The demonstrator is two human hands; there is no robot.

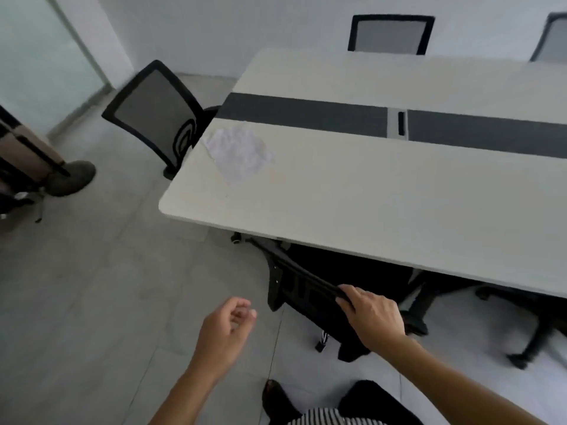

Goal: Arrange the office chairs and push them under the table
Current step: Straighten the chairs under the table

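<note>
Chair going under the table, one hand on its back.

The table [383,194] stretched ahead of both hands, and the chair [294,271] stood at its near edge, seat partly beneath. The right hand [371,314] gripped the backrest's top rim, fingers curled over it. The left hand [227,323], just beside it, hung loosely curled and held nothing. A straight, level push looked best, with the left hand added on the rim so the castors would not swivel. An end chair [153,111] stood well beyond the left hand, with a crumpled paper [239,151] on the table near it.
</note>
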